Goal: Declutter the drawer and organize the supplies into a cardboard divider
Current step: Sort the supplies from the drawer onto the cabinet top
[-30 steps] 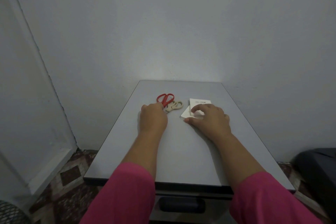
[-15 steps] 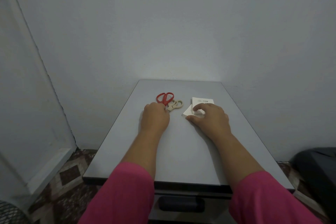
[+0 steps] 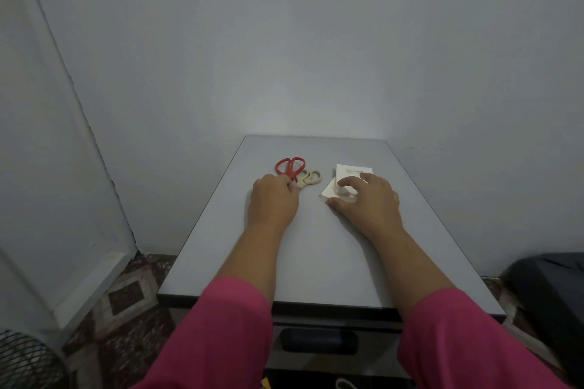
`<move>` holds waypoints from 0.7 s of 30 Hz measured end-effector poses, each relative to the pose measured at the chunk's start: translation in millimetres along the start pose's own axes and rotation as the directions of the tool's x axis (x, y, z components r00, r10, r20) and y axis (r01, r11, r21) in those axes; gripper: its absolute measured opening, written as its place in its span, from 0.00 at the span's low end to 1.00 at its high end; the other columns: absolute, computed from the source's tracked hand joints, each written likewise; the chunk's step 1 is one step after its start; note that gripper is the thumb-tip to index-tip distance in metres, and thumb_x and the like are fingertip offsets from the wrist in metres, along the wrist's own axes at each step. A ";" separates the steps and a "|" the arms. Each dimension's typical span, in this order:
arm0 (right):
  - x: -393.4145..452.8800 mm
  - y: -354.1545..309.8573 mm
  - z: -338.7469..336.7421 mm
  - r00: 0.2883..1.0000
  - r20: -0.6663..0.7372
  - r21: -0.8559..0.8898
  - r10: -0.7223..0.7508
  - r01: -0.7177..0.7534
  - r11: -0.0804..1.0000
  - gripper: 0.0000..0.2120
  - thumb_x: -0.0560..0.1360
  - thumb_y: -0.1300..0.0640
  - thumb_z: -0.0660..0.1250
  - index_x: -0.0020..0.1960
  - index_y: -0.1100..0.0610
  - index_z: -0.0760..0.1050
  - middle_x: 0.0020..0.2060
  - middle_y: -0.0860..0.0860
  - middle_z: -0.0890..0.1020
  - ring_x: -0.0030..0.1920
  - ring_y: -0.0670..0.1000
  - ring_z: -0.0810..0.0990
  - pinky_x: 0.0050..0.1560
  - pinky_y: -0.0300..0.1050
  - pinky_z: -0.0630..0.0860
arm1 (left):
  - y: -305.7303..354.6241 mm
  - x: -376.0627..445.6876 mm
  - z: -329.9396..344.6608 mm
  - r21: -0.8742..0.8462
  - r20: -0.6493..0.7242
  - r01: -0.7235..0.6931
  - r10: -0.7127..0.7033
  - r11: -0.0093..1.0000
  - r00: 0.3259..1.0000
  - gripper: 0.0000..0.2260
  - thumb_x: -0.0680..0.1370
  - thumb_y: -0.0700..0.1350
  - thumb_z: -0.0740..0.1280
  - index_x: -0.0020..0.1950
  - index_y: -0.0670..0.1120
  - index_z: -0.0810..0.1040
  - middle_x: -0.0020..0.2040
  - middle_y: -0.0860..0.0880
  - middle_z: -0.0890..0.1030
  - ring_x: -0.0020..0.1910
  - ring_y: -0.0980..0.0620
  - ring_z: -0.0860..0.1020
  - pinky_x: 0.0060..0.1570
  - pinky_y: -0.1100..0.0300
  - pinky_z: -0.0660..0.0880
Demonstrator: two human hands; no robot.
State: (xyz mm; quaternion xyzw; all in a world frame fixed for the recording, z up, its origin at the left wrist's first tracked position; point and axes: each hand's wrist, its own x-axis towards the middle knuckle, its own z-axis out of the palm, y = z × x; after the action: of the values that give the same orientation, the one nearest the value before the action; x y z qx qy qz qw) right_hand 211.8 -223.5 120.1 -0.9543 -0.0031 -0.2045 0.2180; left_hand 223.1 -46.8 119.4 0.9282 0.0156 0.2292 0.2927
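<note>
1. A black wire-mesh bin (image 3: 22, 360) shows at the lower left corner, on the patterned floor (image 3: 126, 297).
2. The grey cabinet top (image 3: 316, 249) stands against the pale wall (image 3: 284, 41); a dark recessed drawer handle (image 3: 319, 341) shows in its front, below the near edge.
3. The left hand (image 3: 272, 199) lies knuckles-up on the top, fingers curled at the blade end of the red-handled scissors (image 3: 290, 166); whether it grips them or only touches them cannot be told, as the fingertips are hidden.
4. The red loops point away toward the wall. Just beside them to the right lie the cream-handled scissors (image 3: 311, 177), their loops touching or overlapping the red pair.
5. Apart to the right sits a small pile of white packets (image 3: 352, 171), the far one bearing small print that is too small to read.
6. The right hand (image 3: 369, 202) rests on the near packet, fingers bent over its top and thumb at its near edge, loosely holding it.
7. Both forearms come out of pink sleeves (image 3: 227, 331).
8. A dark object (image 3: 550, 287) sits at the right edge.
</note>
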 end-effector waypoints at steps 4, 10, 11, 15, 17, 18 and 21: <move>-10.4 -4.8 -4.0 0.994 -0.074 -0.027 -0.081 0.079 0.997 0.17 0.73 0.43 0.68 0.60 0.47 0.78 0.66 0.51 0.72 0.70 0.53 0.63 0.67 0.50 0.54 | 1.2 -8.5 -8.0 -0.078 -0.026 0.096 -0.098 0.992 0.995 0.12 0.79 0.47 0.61 0.53 0.42 0.80 0.49 0.42 0.79 0.48 0.43 0.77 0.49 0.47 0.76; -34.1 -13.3 -10.4 0.983 -0.097 -0.089 -0.158 0.150 0.985 0.15 0.75 0.48 0.67 0.58 0.53 0.80 0.62 0.55 0.76 0.66 0.56 0.69 0.65 0.52 0.58 | 5.0 -32.5 -28.8 -0.199 0.012 0.232 -0.235 0.952 0.972 0.15 0.78 0.43 0.62 0.63 0.43 0.76 0.58 0.43 0.79 0.55 0.44 0.78 0.53 0.52 0.76; -40.2 -14.8 -12.4 0.982 -0.094 -0.100 -0.163 0.153 0.983 0.15 0.75 0.48 0.66 0.58 0.53 0.80 0.62 0.55 0.76 0.66 0.55 0.69 0.65 0.52 0.58 | 5.4 -38.8 -31.6 -0.212 0.015 0.234 -0.236 0.949 0.972 0.15 0.78 0.43 0.62 0.64 0.43 0.76 0.59 0.42 0.78 0.55 0.44 0.77 0.53 0.53 0.75; -69.1 -18.2 -20.8 0.972 -0.109 -0.112 -0.209 0.197 0.974 0.16 0.76 0.47 0.64 0.59 0.53 0.79 0.61 0.53 0.76 0.64 0.53 0.70 0.65 0.50 0.59 | 6.3 -69.4 -43.7 -0.266 0.041 0.233 -0.230 0.935 0.972 0.15 0.79 0.42 0.62 0.66 0.43 0.74 0.62 0.42 0.76 0.58 0.45 0.76 0.54 0.55 0.73; -82.8 -20.2 -26.6 0.971 -0.094 -0.106 -0.218 0.208 0.972 0.16 0.77 0.47 0.64 0.60 0.53 0.79 0.61 0.53 0.76 0.64 0.53 0.70 0.65 0.49 0.59 | 7.3 -85.3 -50.5 -0.284 0.055 0.226 -0.219 0.932 0.974 0.16 0.79 0.42 0.61 0.66 0.43 0.74 0.63 0.42 0.75 0.60 0.45 0.75 0.55 0.57 0.72; -90.0 -21.4 -29.2 0.972 -0.083 -0.100 -0.220 0.212 0.972 0.16 0.77 0.48 0.64 0.60 0.53 0.78 0.61 0.53 0.76 0.64 0.53 0.70 0.64 0.49 0.60 | 7.7 -94.2 -54.3 -0.292 0.064 0.219 -0.210 0.931 0.976 0.16 0.79 0.41 0.61 0.66 0.43 0.74 0.63 0.42 0.75 0.60 0.45 0.74 0.55 0.58 0.71; -111.3 -25.4 -36.3 0.965 -0.083 -0.095 -0.250 0.242 0.966 0.13 0.76 0.51 0.65 0.58 0.53 0.80 0.59 0.53 0.78 0.63 0.54 0.71 0.61 0.50 0.63 | 9.1 -119.3 -64.8 -0.308 0.075 0.188 -0.173 0.933 0.982 0.16 0.79 0.41 0.61 0.67 0.44 0.73 0.64 0.43 0.74 0.61 0.47 0.74 0.54 0.60 0.69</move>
State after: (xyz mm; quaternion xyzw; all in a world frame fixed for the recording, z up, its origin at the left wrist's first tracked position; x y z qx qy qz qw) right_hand 93.3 -206.5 116.8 -0.9441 -0.1025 -0.2749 0.1504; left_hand 87.3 -39.1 121.7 0.8696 0.0574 0.1792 0.4565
